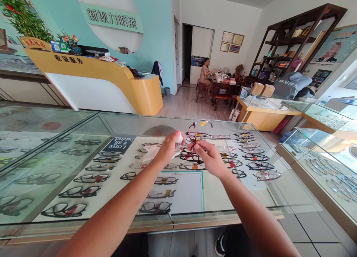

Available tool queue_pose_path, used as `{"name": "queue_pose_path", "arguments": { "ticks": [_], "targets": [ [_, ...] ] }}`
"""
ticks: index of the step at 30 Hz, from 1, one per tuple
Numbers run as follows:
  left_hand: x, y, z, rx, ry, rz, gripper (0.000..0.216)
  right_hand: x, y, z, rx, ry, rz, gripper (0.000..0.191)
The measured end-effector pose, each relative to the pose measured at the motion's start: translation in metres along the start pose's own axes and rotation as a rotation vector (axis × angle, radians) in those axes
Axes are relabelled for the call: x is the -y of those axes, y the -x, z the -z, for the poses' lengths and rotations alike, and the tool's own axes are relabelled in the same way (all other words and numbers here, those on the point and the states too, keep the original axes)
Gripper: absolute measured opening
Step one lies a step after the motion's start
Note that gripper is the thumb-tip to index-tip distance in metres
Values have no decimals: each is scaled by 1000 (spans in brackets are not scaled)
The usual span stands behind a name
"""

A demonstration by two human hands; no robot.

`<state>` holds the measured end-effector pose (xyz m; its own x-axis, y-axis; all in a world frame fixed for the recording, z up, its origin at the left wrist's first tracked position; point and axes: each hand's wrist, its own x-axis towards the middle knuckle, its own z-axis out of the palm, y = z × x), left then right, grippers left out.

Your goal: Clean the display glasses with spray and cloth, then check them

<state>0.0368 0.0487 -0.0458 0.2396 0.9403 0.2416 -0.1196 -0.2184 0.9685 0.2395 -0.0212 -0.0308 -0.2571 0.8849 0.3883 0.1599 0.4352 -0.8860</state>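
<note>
left hand (pixel 169 147): closed around a small white bottle (pixel 179 141) and a pale cloth (pixel 149 153)
right hand (pixel 209 158): pinches red-framed glasses (pixel 195 132), held upright
below: glass counter (pixel 245 197) with rows of glasses (pixel 80 192)

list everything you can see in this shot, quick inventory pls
glasses: one, dark red frame, held above the counter
small bottle: one, white, in the left hand
cloth: one, pale, by the left hand
display frames: many, mostly dark, in rows inside the counter
glass counter: one, clear with a wooden edge, in front
sign: one, dark, inside the counter
reception desk: one, yellow, back left
seated person: one, at the back table
left hand: one, closed on the small bottle
right hand: one, pinching the glasses
</note>
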Motion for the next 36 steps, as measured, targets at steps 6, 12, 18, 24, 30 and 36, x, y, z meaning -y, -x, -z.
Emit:
{"name": "queue_pose_path", "arguments": {
  "ticks": [6, 12, 18, 24, 30, 36],
  "targets": [
    [7, 0, 4, 4, -196, -66, 57, 2, 2, -4, 17, -1, -2, 57],
    [5, 1, 3, 37, -224, -45, 52, 2, 2, -5, 38, -20, -2, 54],
    [0, 7, -3, 5, -201, -26, 61, -3, -2, -4, -32, -164, -55, 55],
    [-8, 16, -13, 82, -339, -88, 57, -6, -7, 2, -212, -268, -81, 53],
    [-5, 22, -20, 125, -454, -107, 54, -8, -7, 3, -232, -340, -97, 50],
    [-1, 17, -17, 106, -365, -100, 59, -4, -7, 2, -218, -360, -108, 52]
  ]
}}
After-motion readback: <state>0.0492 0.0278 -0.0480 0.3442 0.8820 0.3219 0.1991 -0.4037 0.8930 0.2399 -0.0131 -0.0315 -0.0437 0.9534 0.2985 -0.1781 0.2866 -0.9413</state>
